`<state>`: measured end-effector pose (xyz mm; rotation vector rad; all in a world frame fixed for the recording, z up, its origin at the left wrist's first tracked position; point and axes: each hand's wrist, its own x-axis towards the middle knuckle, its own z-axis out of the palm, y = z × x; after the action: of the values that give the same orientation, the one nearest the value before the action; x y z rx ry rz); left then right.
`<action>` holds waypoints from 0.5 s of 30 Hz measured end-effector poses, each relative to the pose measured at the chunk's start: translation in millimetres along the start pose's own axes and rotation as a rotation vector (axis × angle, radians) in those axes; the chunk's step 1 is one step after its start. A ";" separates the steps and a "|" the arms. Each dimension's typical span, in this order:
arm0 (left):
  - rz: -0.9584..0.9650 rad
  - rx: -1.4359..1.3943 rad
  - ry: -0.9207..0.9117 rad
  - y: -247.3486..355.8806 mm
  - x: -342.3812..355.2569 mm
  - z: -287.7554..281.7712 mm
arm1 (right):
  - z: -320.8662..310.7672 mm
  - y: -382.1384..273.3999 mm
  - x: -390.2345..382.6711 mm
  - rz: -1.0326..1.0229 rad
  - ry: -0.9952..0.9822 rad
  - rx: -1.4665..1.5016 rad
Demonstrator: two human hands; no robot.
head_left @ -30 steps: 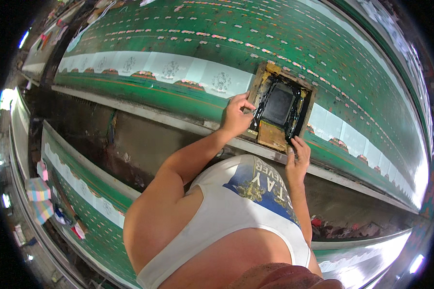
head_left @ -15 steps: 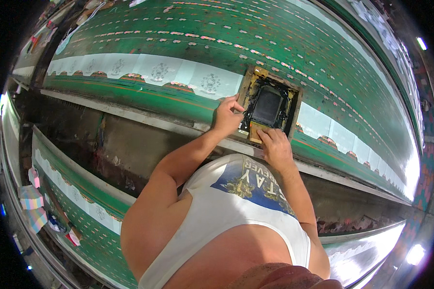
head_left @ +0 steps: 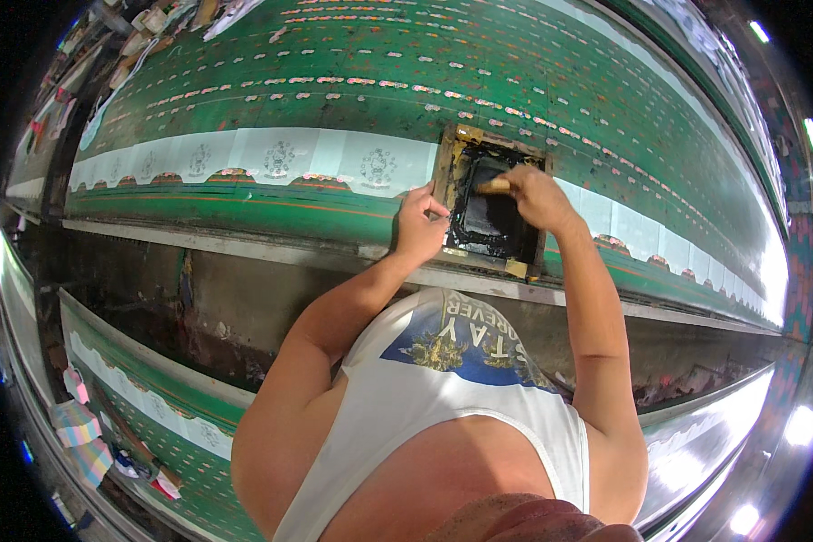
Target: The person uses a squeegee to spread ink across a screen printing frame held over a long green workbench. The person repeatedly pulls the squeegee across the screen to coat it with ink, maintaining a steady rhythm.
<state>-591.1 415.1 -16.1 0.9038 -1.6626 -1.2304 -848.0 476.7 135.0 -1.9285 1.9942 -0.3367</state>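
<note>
A wooden screen-printing frame (head_left: 443, 164), its inside smeared with black ink, lies flat over a strip of white fabric pieces (head_left: 334, 163) on the green table. At its left rim is my left hand (head_left: 419, 228), fingers curled closed on the edge. My right hand (head_left: 544, 200) is closed around a wooden squeegee (head_left: 493, 186) inside the frame, over the upper half of the dark mesh (head_left: 491, 217). The squeegee's lower edge is hidden. Fabric pieces left of the frame carry dark printed figures and coloured scalloped borders.
The long green printing table (head_left: 244, 104) bears rows of small coloured print marks. Its pale rail (head_left: 289, 256) runs between me and the frame. Behind me to the left stands another green table (head_left: 154, 379) with fabric pieces. Striped cloths (head_left: 83, 429) hang at its end.
My right hand has carried the squeegee from the frame's near edge away from me, onto the upper part of the mesh. My left hand stays at the left rim.
</note>
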 end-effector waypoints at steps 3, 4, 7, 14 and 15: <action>-0.006 0.012 -0.032 4.2 -1.4 -0.9 | 9.3 13.0 22.8 0.055 0.210 -0.072; 0.002 0.029 -0.047 6.1 -1.6 -1.0 | 13.4 16.9 19.2 0.065 0.215 -0.063; 0.040 0.109 -0.053 5.7 -2.6 -2.5 | 18.9 9.1 13.8 -0.037 0.210 -0.105; -0.003 0.042 -0.042 4.0 -5.2 -2.1 | 57.8 -55.4 -63.6 -0.025 0.271 -0.173; -0.009 0.039 -0.053 4.4 -4.2 -3.5 | 61.0 -62.3 -72.1 -0.019 0.261 -0.165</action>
<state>-586.5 418.8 -12.2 0.9105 -1.7308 -1.2420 -765.2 549.8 110.3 -2.0972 2.2317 -0.4630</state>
